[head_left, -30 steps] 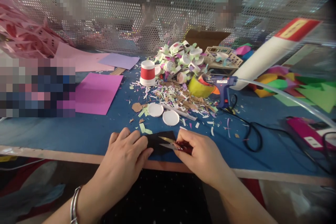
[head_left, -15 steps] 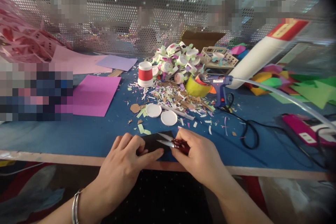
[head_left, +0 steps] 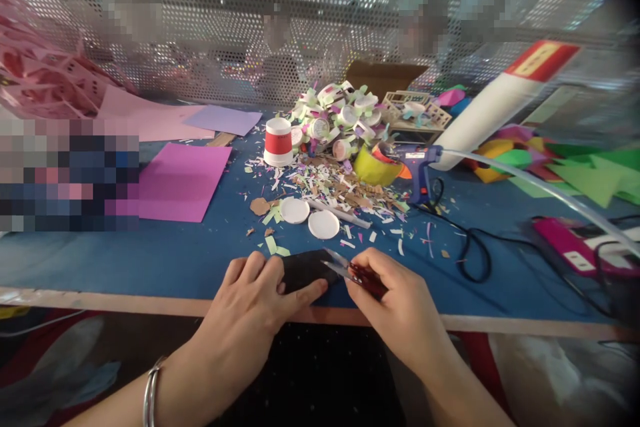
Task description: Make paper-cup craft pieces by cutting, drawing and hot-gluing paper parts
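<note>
Near the table's front edge, my left hand (head_left: pixel 260 293) grips a piece of black paper (head_left: pixel 306 268), its thumb stretched along the lower side. My right hand (head_left: pixel 395 293) is closed around the dark red handles of a pair of scissors (head_left: pixel 340 265). The scissors' blades stand apart and point left at the paper's right end. Whether they touch the paper there I cannot tell. Just beyond the paper lie two white paper discs (head_left: pixel 324 224) and small green scraps (head_left: pixel 271 244).
A red-and-white paper cup (head_left: pixel 279 142) stands upside down beside a heap of cut cups and scraps (head_left: pixel 345 117). A blue glue gun (head_left: pixel 417 170) trails its cord to the right. Magenta paper (head_left: pixel 185 180) lies left; a white tube (head_left: pixel 495 107) leans at right.
Both hands have shifted a little to the right, with the black paper and scissors. The blades have moved from over the paper to its right end.
</note>
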`<state>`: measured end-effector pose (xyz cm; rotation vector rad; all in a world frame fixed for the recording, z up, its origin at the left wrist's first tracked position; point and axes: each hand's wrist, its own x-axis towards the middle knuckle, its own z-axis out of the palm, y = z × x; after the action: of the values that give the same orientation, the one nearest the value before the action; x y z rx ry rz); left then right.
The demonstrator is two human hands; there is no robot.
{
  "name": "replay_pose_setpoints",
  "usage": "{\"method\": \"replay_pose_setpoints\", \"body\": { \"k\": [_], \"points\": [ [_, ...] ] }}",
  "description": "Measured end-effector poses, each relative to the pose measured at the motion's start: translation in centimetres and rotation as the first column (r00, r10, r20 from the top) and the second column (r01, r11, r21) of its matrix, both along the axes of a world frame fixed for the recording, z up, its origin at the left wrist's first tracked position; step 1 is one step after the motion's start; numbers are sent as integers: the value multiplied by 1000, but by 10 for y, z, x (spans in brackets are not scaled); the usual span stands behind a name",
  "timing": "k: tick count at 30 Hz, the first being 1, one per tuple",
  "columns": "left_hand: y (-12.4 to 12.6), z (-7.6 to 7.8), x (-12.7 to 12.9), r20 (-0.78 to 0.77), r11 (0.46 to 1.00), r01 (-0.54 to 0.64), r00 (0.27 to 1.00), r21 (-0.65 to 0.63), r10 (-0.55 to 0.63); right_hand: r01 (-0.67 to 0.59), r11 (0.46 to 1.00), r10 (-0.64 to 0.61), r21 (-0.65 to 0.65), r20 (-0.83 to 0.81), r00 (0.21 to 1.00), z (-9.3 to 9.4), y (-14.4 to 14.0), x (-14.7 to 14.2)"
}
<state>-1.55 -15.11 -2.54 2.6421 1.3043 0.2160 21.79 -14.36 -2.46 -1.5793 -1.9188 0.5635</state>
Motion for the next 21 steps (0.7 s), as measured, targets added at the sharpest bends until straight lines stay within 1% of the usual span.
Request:
{"method": "replay_pose_setpoints", "body": {
  "k": [4, 6, 9, 15, 18, 21],
  "points": [
    [4, 1, 1, -24, 999, 36, 999, 23, -35, -82, 996, 85, 34, -73, 994, 3, -6, 2],
    [6, 2, 2, -42, 997, 56, 998, 48, -53, -131, 991, 133, 35, -74, 988, 4, -8, 2],
    [12, 5, 4, -80, 994, 80, 994, 78, -74, -169, 986, 170, 8, -43, 985, 4, -10, 2],
    [23, 12, 5, -130, 981, 178, 977, 73, -167, -196, 980, 196, 16, 25, 980, 0, -11, 7],
    [25, 16, 5, -148, 969, 230, 965, 85, -216, -197, 979, 195, 54, 36, 980, -2, -13, 9],
    [26, 21, 8, -194, 962, 257, 952, 87, -237, -181, 977, 179, 116, 23, 983, -3, -14, 9]
  ]
}}
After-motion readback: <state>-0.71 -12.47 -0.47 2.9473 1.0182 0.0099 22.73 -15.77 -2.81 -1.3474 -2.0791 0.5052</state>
